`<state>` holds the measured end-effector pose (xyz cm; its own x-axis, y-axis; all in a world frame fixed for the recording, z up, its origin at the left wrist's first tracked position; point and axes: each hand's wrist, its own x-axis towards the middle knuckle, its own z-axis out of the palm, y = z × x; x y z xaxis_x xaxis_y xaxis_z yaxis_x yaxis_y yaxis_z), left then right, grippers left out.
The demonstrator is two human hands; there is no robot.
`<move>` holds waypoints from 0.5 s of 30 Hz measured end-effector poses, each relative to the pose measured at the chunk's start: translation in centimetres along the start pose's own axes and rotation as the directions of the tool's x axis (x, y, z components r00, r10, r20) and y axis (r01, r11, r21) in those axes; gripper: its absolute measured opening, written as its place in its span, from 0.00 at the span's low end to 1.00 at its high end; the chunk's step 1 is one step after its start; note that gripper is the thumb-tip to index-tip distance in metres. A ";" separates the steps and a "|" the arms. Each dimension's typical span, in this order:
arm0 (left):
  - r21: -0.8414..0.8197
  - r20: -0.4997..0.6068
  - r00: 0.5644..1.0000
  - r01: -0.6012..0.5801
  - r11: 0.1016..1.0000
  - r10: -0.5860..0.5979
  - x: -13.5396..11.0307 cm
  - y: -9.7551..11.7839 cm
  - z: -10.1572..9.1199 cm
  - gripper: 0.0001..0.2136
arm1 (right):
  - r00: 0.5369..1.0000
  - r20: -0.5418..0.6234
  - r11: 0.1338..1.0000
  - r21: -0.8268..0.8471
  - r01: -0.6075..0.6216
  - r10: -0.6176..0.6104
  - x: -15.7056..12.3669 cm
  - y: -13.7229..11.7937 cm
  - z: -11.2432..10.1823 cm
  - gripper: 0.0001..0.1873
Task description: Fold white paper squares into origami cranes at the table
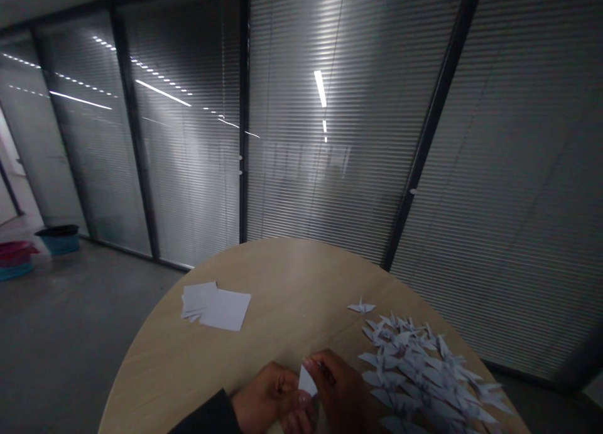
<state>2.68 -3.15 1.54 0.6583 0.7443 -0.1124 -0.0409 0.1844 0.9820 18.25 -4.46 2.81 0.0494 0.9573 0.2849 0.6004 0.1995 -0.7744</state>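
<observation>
A small folded piece of white paper (308,382) is held between both hands near the front of the round table. My left hand (271,393) grips its lower end with bent fingers, the thumb near the bottom tip. My right hand (336,387) pinches the upper edge between thumb and index finger. To the right of my right hand lies a heap of folded paper cranes (419,371). One single paper crane (362,307) sits apart, just beyond the heap. Farther left are several loose white paper sheets (226,308), partly overlapping.
The round wooden table (292,264) stands close to a glass partition with blinds (325,189). On the floor at the left are a bin with a black liner (60,240) and a bin with a red liner (16,258).
</observation>
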 end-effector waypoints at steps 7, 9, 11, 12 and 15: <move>-0.004 -0.002 1.000 -0.018 1.000 0.018 -0.3 0.9 0.0 0.28 | 0.982 0.142 0.971 0.188 -0.149 0.123 0.5 0.5 0.6 0.17; 0.006 -0.007 0.999 -0.038 0.999 0.038 -0.3 1.4 0.0 0.29 | 0.976 0.195 0.955 0.256 -0.147 0.098 0.6 0.5 0.9 0.16; 0.009 -0.014 0.999 -0.042 0.999 0.042 -0.4 1.7 -0.1 0.29 | 0.971 0.225 0.949 0.282 -0.143 0.079 0.5 0.4 1.0 0.16; 0.004 -0.020 0.999 -0.039 0.999 0.039 -0.4 1.7 -0.1 0.29 | 0.971 0.228 0.948 0.286 -0.140 0.075 0.5 0.3 1.0 0.16; -0.049 -0.028 0.999 -0.026 0.998 0.025 -0.4 1.5 -0.3 0.28 | 0.982 0.179 0.949 0.292 -0.116 0.065 0.4 0.1 0.9 0.17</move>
<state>2.12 -2.92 2.99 0.6355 0.7666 -0.0923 -0.0949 0.1962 0.9760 17.62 -3.90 2.30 -0.0556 0.9902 0.1285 0.3315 0.1397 -0.9331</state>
